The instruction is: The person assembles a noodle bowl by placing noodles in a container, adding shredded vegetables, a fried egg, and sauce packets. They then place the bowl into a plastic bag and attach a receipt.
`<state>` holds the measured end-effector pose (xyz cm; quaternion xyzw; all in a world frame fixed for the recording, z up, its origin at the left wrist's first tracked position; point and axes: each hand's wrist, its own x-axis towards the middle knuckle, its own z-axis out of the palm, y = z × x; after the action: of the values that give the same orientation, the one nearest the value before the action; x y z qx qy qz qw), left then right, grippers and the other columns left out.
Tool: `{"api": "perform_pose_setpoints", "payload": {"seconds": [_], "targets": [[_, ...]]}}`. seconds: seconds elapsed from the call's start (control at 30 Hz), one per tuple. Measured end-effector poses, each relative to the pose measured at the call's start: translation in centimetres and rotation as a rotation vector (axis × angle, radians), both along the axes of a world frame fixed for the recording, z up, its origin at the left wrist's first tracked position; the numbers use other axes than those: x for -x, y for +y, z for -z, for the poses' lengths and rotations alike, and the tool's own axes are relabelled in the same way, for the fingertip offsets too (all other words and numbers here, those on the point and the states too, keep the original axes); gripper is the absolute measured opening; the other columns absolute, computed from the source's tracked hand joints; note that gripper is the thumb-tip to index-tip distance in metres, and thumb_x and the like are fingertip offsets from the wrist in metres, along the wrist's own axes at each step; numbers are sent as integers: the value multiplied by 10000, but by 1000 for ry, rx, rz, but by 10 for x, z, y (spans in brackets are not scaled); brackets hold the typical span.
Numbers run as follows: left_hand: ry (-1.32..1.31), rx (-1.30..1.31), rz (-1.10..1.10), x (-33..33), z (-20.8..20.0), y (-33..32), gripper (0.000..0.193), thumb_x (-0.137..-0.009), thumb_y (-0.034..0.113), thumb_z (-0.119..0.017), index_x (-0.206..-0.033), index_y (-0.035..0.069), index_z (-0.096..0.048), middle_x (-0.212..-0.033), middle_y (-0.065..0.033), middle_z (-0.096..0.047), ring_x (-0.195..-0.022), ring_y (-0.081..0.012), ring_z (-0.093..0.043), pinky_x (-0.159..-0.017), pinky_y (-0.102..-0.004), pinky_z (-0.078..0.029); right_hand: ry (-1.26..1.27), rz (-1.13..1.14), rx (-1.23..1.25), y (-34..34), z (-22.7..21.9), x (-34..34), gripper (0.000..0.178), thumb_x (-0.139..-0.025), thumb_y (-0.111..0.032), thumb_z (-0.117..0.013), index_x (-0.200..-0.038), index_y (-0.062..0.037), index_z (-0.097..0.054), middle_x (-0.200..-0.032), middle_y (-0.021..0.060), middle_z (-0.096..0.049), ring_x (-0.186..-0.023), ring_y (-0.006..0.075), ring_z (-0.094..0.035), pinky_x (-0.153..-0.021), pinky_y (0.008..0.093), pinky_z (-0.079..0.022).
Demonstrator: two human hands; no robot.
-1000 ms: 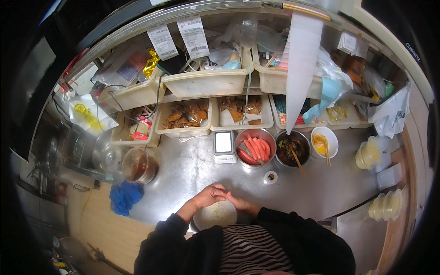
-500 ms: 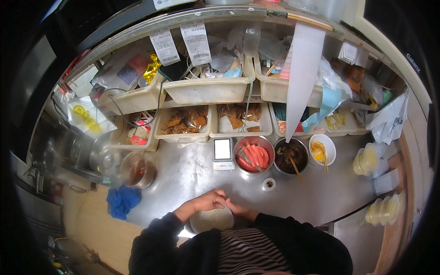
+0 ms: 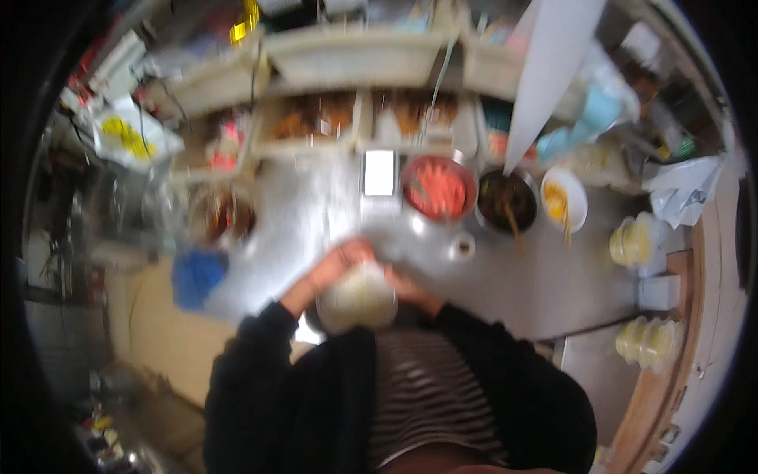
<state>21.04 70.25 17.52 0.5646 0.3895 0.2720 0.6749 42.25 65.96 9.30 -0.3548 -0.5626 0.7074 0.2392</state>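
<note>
At the near side of the steel counter (image 3: 513,288), just before the striped shirt (image 3: 430,395), I see the pale bowl (image 3: 357,304), the left hand (image 3: 343,265) and right hand (image 3: 404,287) about its far rim. My view has just swung downward and blurred; both hands stay there, so the bowl remains in work. Whether either grasps it, I cannot tell.

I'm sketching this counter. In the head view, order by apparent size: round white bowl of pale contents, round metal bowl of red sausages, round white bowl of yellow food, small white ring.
1. Pale-contents bowl and sausage bowl: too alike, too blurred to rank
2. Yellow-food bowl
3. Small white ring
</note>
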Motion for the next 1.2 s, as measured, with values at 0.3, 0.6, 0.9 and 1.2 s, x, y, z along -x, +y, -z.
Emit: {"api": "perform_pose_setpoints", "payload": {"seconds": [0.3,0.6,0.9,1.2], "targets": [[760,-187,-538,35,-9,-82,241,-838,125,-668,-1055,23,-688,-907,-137,-651,-780,-253,-625,-735,-321,-500,-558,341,-634,-14,-70,-7,278,-893,-193,-566,-1058,23,-624,-883,175,-559,-806,359,-569,-724,416,-479],[851,-359,-619,30,-16,-95,167,-820,91,-660,-960,4,-687,-821,-137,-642,-709,-236,-614,-679,-330,-505,-764,376,-768,-22,-92,2,200,-864,-204,-618,-930,-20,-661,-802,146,-570,-728,353,-585,-634,439,-475],[65,465,-759,38,-18,-113,279,-871,2,-579,-1149,2,-556,-925,-55,-603,-820,-144,-583,-684,-283,-529,-749,429,-561,2,-95,-4,254,-817,-244,-682,-740,-11,-617,-656,184,-641,-623,338,-646,-586,421,-500],[-24,427,-714,-2,17,-140,836,-864,-63,-605,-1497,130,-93,-1049,-58,-430,-835,-130,-553,-711,-275,-551,-568,494,-78,8,-75,14,244,-854,-204,-601,-829,39,-594,-652,166,-643,-592,269,-666,-564,382,-528]]}}
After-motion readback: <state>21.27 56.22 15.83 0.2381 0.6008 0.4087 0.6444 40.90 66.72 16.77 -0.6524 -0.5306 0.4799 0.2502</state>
